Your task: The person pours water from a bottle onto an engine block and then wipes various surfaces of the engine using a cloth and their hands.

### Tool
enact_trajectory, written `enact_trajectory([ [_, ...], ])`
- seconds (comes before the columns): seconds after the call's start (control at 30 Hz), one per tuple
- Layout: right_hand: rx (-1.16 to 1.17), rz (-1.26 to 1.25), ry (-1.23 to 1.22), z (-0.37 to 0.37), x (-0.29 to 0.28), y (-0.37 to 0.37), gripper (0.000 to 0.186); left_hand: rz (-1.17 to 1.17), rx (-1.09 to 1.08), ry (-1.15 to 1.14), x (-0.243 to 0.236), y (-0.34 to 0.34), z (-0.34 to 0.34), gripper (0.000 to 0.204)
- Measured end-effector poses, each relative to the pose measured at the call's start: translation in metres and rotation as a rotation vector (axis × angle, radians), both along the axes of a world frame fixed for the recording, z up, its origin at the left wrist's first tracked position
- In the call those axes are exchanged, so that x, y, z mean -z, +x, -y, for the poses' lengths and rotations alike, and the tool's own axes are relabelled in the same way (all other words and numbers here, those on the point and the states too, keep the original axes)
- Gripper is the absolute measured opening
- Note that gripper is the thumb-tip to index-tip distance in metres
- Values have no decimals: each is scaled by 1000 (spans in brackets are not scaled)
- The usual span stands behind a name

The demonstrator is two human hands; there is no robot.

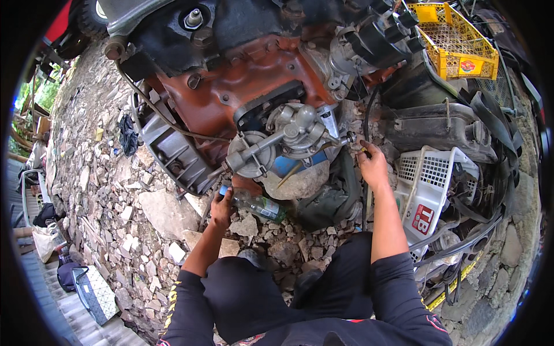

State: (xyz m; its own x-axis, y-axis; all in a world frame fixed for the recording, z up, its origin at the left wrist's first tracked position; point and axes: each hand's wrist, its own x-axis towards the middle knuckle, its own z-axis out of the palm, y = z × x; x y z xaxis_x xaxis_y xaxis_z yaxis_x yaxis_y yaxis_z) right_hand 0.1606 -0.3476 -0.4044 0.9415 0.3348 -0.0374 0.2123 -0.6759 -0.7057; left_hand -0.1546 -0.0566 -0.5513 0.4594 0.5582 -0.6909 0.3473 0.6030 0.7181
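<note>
A mechanical fuel pump (303, 130) in grey metal is fixed to the side of a red-brown engine block (196, 106). My left hand (221, 209) is closed at the neck of a clear plastic bottle (257, 204). The bottle's blue cap (223, 189) shows at my fingertips, just below the pump's round left part. To the right of the pump, my right hand (374, 168) is closed in a pinch near the fitting (350, 137) on the pump's end. Something small and dark with a yellowish spot shows at those fingertips, too small to name.
Stones and rubble cover the ground (115, 190). A flat stone (297, 180) lies under the pump. On the right are a white plastic basket (430, 190) with hoses, a dark metal jerrycan (435, 128) and a yellow crate (456, 40). A patterned bag (95, 294) lies lower left.
</note>
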Motion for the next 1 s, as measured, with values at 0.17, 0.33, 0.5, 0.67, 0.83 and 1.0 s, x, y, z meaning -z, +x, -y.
enact_trajectory([
  [0.17,39,-38,64,-3,10,5,37,119,290,346,-61,-19,-12,36],
  [0.33,28,-16,63,-11,7,12,36,226,445,522,-169,-18,-2,38],
  [0.5,6,-10,227,-21,-23,7,33,228,451,570,-288,-17,2,37],
  [0.67,-114,276,433,-17,-80,-26,33,382,368,642,-378,5,-3,41],
  [0.83,-432,518,506,-35,-147,-83,42,331,466,675,-428,68,-6,49],
  [1.0,-768,856,388,-64,-168,-107,56,294,583,520,-427,133,-4,51],
])
